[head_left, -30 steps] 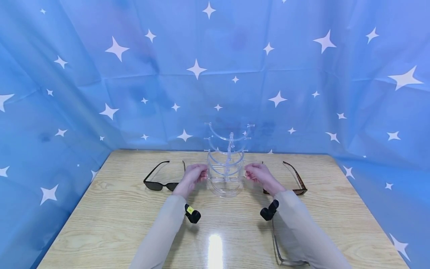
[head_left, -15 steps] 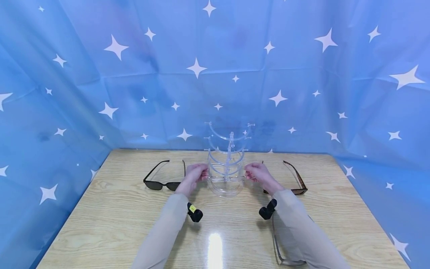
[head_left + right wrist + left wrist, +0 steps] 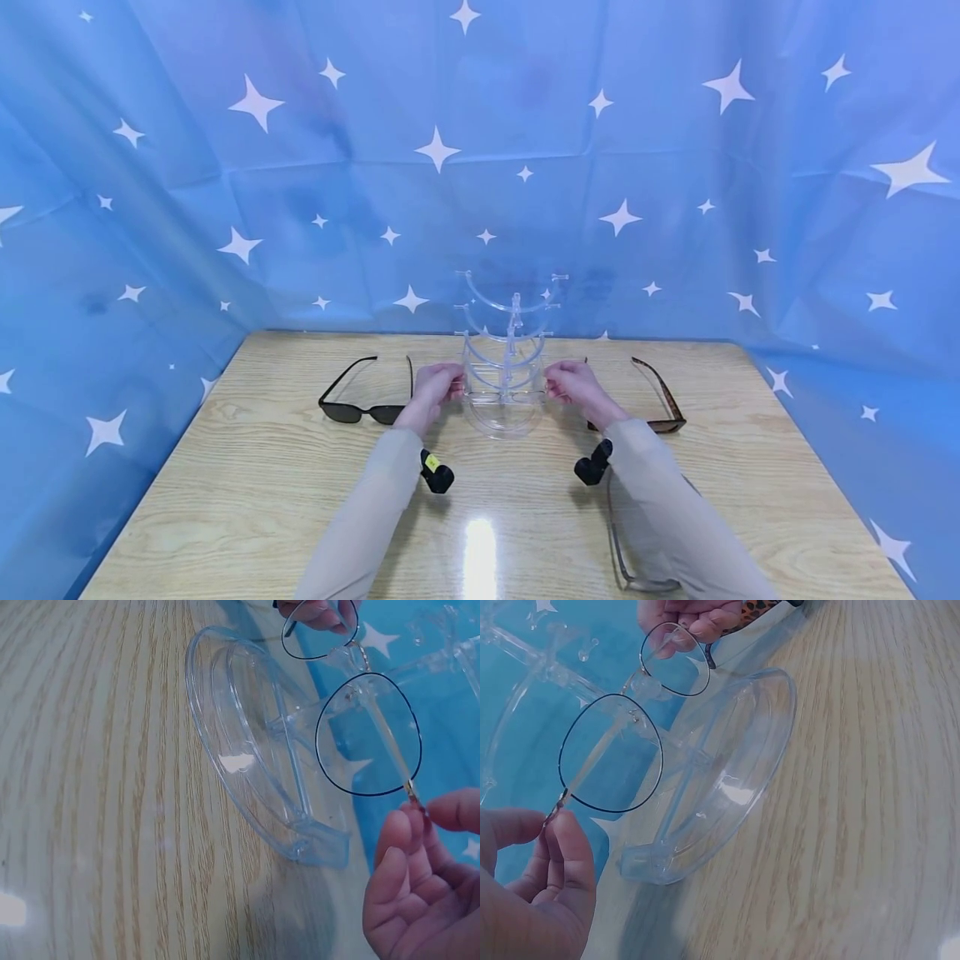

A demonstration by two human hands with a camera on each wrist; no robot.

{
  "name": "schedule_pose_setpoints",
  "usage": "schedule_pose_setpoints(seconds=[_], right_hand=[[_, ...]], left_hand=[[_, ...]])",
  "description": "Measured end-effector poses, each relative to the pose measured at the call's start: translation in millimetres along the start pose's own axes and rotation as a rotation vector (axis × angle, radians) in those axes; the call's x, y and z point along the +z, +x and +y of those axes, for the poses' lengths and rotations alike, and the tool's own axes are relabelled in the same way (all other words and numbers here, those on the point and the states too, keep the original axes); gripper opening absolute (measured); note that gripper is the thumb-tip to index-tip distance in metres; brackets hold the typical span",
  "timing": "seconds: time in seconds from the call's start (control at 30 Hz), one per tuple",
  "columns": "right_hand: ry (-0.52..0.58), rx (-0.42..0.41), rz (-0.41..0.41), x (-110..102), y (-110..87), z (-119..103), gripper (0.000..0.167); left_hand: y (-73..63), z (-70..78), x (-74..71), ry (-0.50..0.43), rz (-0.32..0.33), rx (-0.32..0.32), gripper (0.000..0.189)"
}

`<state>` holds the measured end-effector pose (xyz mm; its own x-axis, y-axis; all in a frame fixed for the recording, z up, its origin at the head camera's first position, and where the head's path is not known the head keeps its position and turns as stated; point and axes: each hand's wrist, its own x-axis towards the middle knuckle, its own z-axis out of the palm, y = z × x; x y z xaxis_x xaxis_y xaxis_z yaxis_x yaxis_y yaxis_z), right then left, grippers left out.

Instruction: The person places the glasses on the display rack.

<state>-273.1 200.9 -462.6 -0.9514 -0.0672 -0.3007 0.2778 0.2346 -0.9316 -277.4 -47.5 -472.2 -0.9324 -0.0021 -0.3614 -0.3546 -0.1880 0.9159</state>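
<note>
A clear plastic eyewear stand (image 3: 512, 342) with several curved arms stands upright near the back middle of the table. Round thin-rimmed eyeglasses (image 3: 611, 755), dark and gold, are at the stand's lowest arm, just above its curved base (image 3: 769, 761). With thumb and fingers, my left hand (image 3: 435, 387) pinches one end of the frame by the hinge. My right hand (image 3: 576, 385) pinches the other hinge end in the same way, as the right wrist view shows. The bridge lies close against the stand's post; whether it rests there I cannot tell.
Black sunglasses (image 3: 345, 413) lie to the left, partly behind my left wrist. Tortoiseshell glasses (image 3: 667, 426) lie right, partly behind my right hand. Grey-framed glasses (image 3: 648, 585) are near the front under my right forearm. A blue starry curtain (image 3: 480, 192) surrounds the wooden table (image 3: 225, 500).
The eyeglasses have shifted very slightly up in the head view, along with a small shift of the whole view. Both hands keep their pinch at the frame's ends.
</note>
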Motion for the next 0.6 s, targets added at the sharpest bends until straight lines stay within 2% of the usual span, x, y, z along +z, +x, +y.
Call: schedule_pose_setpoints(seconds=[0.6], right_hand=[[-0.033,-0.001,0.025,0.6,1.6,1.0,0.028]], left_hand=[[4.2,-3.0,0.1,0.011,0.002,0.016,0.021]])
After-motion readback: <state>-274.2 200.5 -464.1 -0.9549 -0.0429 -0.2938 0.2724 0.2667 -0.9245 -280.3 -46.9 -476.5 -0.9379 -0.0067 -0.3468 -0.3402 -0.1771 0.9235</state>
